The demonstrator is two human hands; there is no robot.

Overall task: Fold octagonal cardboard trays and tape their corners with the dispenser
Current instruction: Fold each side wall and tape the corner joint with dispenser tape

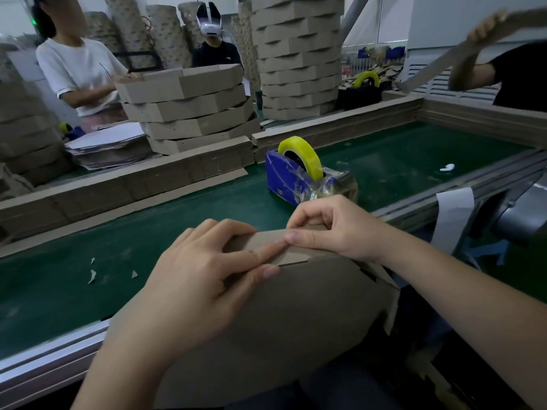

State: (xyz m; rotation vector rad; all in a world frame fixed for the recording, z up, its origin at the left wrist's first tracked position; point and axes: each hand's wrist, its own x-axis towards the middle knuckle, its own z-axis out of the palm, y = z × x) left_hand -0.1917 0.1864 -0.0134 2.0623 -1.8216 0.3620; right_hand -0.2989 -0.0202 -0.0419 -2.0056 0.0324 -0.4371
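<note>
A brown cardboard tray [296, 315] stands tilted in front of me, its bottom facing the camera and its upper edge over the green belt. My left hand [201, 270] grips the top left of the tray, fingers over the edge and thumb pressing a folded flap at the corner. My right hand [331, 229] pinches the same corner from the right, thumb tip against the side wall and fingers curled over the rim. Just beyond my right hand stands a blue tape dispenser [299, 176] with a yellow roll.
The green belt [118, 261] carries a few cardboard scraps at left and a small white object [447, 167] at right. Cardboard walls border the belt. Stacks of folded trays [189, 110] stand behind. Other people work across the belt and at right.
</note>
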